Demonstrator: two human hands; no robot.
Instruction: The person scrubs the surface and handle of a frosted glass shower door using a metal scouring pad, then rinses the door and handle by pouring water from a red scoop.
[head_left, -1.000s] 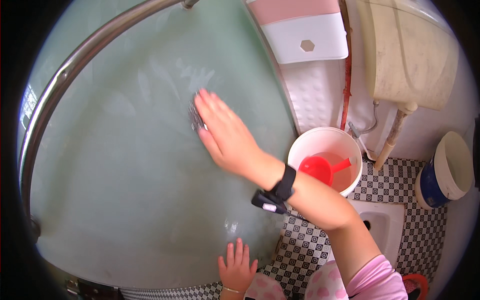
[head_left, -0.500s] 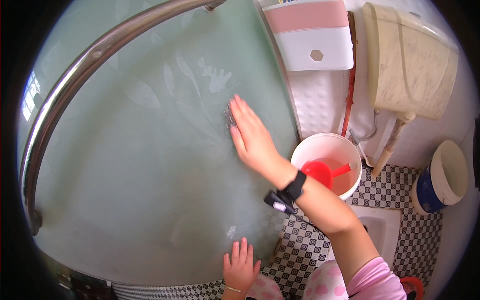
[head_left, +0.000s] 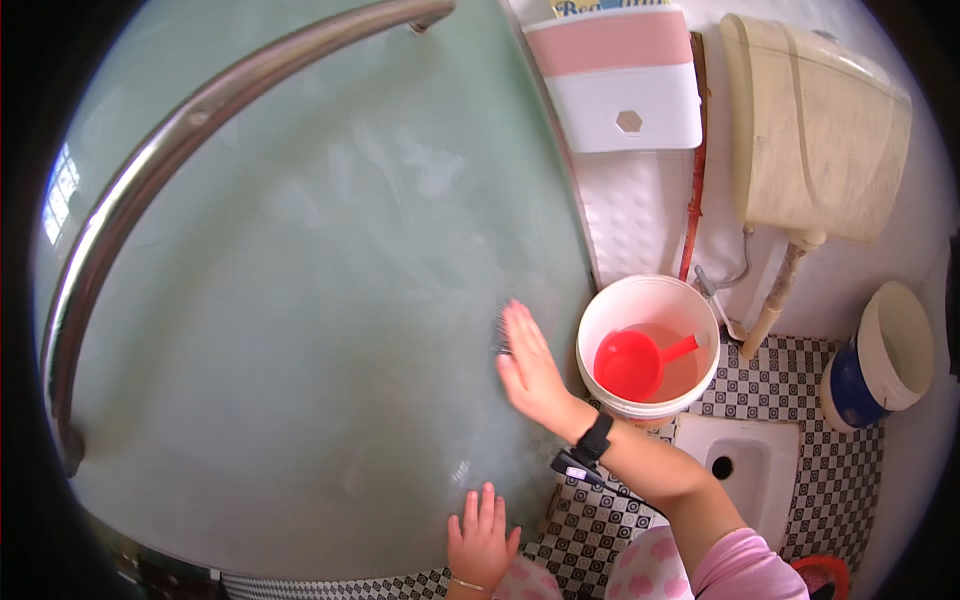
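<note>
My right hand (head_left: 537, 372) is pressed to a frosted green glass door (head_left: 300, 380), its fingers together over a dark, wiry scouring pad (head_left: 502, 335). Only the pad's left edge shows; the palm hides the rest. Around that wrist is a black strap with a small black device hanging from it. Low on the same glass, my left hand (head_left: 482, 540) lies flat with its fingers spread and nothing in it. Whitish streaks and a faint leaf pattern mark the surface above my right hand.
A curved metal handle (head_left: 125, 195) spans the door's left side. To the right stand a white bucket (head_left: 590, 300) with a red dipper (head_left: 628, 366) in it, a squat toilet (head_left: 775, 440), a cistern (head_left: 815, 130), a blue-and-white bucket (head_left: 855, 385) and a pink-and-white wall box (head_left: 625, 90).
My right hand has slid down and slightly right across the glass with the scouring pad. The streaks above look whiter and more smeared. My left hand stays in place.
</note>
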